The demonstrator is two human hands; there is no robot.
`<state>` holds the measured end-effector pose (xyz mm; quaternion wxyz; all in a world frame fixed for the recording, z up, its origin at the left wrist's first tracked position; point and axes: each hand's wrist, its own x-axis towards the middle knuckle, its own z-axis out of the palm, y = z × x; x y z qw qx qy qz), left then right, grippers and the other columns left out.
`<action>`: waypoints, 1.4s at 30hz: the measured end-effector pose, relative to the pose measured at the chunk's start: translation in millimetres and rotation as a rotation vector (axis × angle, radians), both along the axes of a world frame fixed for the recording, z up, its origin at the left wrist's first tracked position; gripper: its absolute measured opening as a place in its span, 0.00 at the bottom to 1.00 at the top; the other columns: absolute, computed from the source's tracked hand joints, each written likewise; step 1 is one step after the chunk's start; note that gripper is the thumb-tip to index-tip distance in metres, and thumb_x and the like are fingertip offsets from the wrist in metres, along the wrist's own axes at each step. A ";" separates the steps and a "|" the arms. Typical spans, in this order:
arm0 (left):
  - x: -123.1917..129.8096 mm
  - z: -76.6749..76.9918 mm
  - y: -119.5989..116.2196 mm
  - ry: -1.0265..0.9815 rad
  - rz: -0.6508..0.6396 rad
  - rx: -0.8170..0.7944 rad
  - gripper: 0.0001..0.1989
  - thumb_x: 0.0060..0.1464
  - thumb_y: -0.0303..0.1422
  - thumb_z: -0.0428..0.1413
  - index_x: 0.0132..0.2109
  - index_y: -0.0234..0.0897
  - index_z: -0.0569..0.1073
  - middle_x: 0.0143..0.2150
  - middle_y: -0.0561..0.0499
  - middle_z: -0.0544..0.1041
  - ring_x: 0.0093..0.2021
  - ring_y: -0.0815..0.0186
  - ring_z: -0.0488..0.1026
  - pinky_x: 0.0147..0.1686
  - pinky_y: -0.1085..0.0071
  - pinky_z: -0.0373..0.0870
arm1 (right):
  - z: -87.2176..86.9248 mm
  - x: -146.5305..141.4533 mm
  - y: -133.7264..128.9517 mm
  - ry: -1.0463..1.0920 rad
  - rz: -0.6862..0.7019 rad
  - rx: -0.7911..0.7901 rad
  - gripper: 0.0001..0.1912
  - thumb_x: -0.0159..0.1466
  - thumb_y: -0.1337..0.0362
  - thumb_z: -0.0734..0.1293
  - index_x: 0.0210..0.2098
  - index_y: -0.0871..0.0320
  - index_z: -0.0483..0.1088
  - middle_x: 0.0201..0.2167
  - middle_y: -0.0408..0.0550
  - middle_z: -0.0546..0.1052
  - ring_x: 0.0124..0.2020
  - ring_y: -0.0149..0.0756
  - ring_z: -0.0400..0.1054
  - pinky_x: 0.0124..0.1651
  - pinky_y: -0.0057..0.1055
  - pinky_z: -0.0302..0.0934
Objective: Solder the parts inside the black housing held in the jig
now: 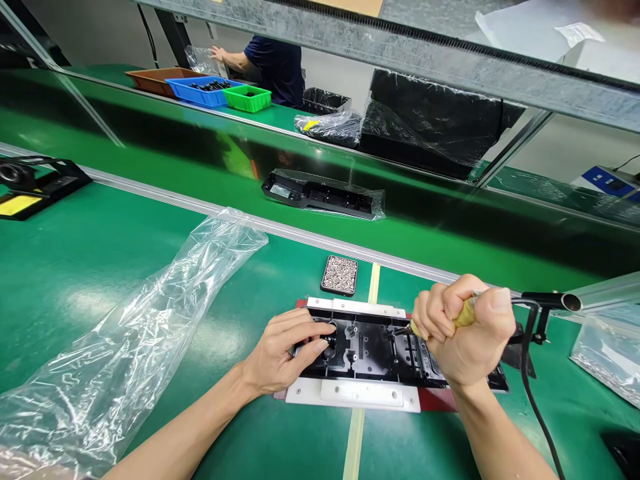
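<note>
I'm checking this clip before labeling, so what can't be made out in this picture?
Head view:
- Tool tip: hidden behind the right hand, over the black plastic part.
- Part's left end: covered by the left hand.
- Small tray: contents too small to identify.
- Co-worker: cut off by the overhead rail.

Tool tip hidden behind right hand.

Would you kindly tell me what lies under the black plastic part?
The black plastic part sits in a white fixture over a red base. Both hands cover parts of it, so the middle underneath cannot be seen.
</note>
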<state>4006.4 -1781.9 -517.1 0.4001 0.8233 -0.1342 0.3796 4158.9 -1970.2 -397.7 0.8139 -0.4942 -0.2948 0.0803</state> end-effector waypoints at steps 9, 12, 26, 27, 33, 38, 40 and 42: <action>0.0 0.3 0.2 -0.007 -0.006 -0.003 0.11 0.69 0.24 0.57 0.55 0.31 0.79 0.32 0.50 0.76 0.32 0.67 0.68 0.35 0.69 0.66 | -0.9 0.6 1.5 -0.002 0.010 0.011 0.31 0.68 0.43 0.71 0.20 0.56 0.61 0.12 0.35 0.54 0.13 0.25 0.44 0.15 0.24 0.46; 0.0 -0.6 0.4 -0.010 -0.005 -0.006 0.11 0.69 0.24 0.57 0.55 0.31 0.79 0.31 0.50 0.76 0.31 0.67 0.68 0.34 0.69 0.66 | -2.1 0.3 1.3 -0.006 0.023 0.018 0.30 0.68 0.44 0.70 0.20 0.56 0.61 0.12 0.35 0.53 0.13 0.25 0.44 0.15 0.23 0.46; -0.4 -0.6 0.1 -0.004 0.004 -0.003 0.11 0.68 0.23 0.57 0.55 0.32 0.79 0.35 0.49 0.78 0.32 0.67 0.69 0.35 0.68 0.67 | -0.6 -1.5 1.9 0.001 0.005 0.018 0.31 0.67 0.42 0.71 0.19 0.56 0.60 0.11 0.35 0.53 0.13 0.25 0.44 0.14 0.24 0.45; -0.4 -0.4 0.1 -0.003 0.004 -0.002 0.11 0.68 0.23 0.57 0.55 0.32 0.79 0.35 0.49 0.78 0.32 0.67 0.69 0.35 0.68 0.67 | -0.8 -1.7 1.9 0.006 0.002 0.018 0.31 0.66 0.42 0.71 0.19 0.56 0.60 0.11 0.35 0.53 0.13 0.25 0.44 0.14 0.24 0.45; -0.3 0.3 -0.2 0.000 0.015 0.002 0.11 0.68 0.24 0.57 0.55 0.33 0.79 0.33 0.50 0.78 0.31 0.67 0.69 0.34 0.68 0.68 | -2.7 -0.7 0.6 0.017 0.007 0.014 0.30 0.66 0.43 0.71 0.19 0.55 0.61 0.11 0.35 0.53 0.13 0.25 0.44 0.14 0.24 0.45; 0.2 2.1 -1.1 -0.004 0.033 0.010 0.11 0.69 0.25 0.56 0.54 0.34 0.79 0.32 0.50 0.78 0.30 0.66 0.70 0.33 0.68 0.68 | -2.8 -0.8 1.1 0.006 0.005 0.028 0.29 0.68 0.45 0.70 0.20 0.55 0.61 0.12 0.35 0.53 0.13 0.25 0.44 0.15 0.24 0.46; 0.4 2.3 -1.3 -0.006 0.031 0.011 0.11 0.69 0.26 0.56 0.54 0.34 0.79 0.32 0.50 0.78 0.30 0.66 0.70 0.33 0.68 0.68 | -2.7 -1.1 1.5 0.007 0.003 0.027 0.29 0.68 0.45 0.70 0.20 0.55 0.61 0.12 0.36 0.53 0.14 0.25 0.44 0.15 0.24 0.46; 0.4 2.1 -1.2 -0.006 0.026 0.008 0.11 0.69 0.25 0.56 0.55 0.34 0.79 0.32 0.50 0.78 0.30 0.66 0.69 0.33 0.68 0.68 | -2.6 -1.2 1.6 0.004 0.004 0.024 0.29 0.68 0.45 0.69 0.20 0.55 0.61 0.12 0.36 0.53 0.14 0.25 0.44 0.15 0.24 0.46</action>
